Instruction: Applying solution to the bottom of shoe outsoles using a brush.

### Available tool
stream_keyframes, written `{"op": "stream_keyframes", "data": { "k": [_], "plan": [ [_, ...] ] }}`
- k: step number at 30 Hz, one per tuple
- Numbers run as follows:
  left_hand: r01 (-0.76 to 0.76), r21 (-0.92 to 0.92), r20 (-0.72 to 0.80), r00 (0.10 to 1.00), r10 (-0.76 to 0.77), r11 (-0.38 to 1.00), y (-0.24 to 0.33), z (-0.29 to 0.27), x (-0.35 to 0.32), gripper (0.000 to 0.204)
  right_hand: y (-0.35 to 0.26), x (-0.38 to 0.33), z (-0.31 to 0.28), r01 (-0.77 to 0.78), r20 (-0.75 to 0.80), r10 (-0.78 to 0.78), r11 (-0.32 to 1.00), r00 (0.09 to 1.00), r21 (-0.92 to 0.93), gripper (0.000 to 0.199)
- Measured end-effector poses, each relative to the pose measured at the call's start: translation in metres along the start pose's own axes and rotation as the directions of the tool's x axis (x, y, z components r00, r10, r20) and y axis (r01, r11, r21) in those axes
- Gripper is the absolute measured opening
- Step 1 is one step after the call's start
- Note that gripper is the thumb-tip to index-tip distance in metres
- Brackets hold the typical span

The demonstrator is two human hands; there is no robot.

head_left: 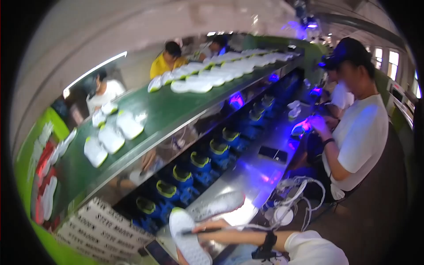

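Observation:
A white shoe sole [185,236] stands tilted at the bottom centre, over the metal bench. My left hand [180,257] shows only in part at its lower left edge and holds it from behind. My right hand [213,226] reaches in from the lower right, a black band on its wrist. Its fingers are closed round a dark slim tool [189,232], whose tip lies across the sole's face; the exact kind is unclear. Just beyond, a second sole [218,206], whitish with a reddish end, lies on the bench.
Left runs a green conveyor belt [152,112] with rows of white soles. Beneath it stand several blue shoes [182,174] with yellow-green collars. A phone [273,153] and white cables [291,201] lie rightward. A co-worker [362,119] sits at right under violet light; others stand across the belt.

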State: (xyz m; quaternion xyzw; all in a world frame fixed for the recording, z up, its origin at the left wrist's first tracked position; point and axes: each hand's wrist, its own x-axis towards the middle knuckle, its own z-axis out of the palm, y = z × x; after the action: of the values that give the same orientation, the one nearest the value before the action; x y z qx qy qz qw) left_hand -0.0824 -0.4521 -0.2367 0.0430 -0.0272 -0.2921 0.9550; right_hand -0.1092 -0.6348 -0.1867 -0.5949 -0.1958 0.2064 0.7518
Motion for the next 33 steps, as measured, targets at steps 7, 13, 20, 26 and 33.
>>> {"op": "stream_keyframes", "data": {
  "k": [7, 13, 20, 26, 33],
  "plan": [
    [-0.328, 0.198, -0.087, 0.933, 0.35, 0.924, -0.023, 0.0, -0.04, 0.071, -0.043, -0.008, 0.007, 0.35, 0.267, -0.27, 0.878, 0.925, -0.325, 0.026],
    [0.044, 0.33, -0.366, 0.927, 0.085, 0.943, -0.001, 0.074, -0.022, 0.045, -0.07, 0.006, 0.005, 0.149, 0.398, -0.029, 0.95, 0.917, -0.274, 0.027],
    [0.643, 0.664, -0.515, 0.763, -0.39, 0.382, 0.02, 0.057, 0.0, 0.036, -0.089, 0.007, -0.01, 0.705, 0.689, -0.291, 0.553, 0.663, -0.445, 0.02],
    [0.053, -0.385, 0.065, 0.997, -0.03, 0.921, -0.006, 0.048, -0.034, 0.063, -0.105, -0.003, -0.032, -0.038, 0.149, 0.072, 0.974, 0.986, -0.224, 0.027],
    [-0.262, 0.134, -0.024, 0.963, 0.267, 0.956, -0.051, 0.026, -0.047, 0.058, -0.064, 0.009, 0.011, 0.17, -0.149, -0.279, 0.845, 0.949, -0.507, 0.022]
  ]
}}
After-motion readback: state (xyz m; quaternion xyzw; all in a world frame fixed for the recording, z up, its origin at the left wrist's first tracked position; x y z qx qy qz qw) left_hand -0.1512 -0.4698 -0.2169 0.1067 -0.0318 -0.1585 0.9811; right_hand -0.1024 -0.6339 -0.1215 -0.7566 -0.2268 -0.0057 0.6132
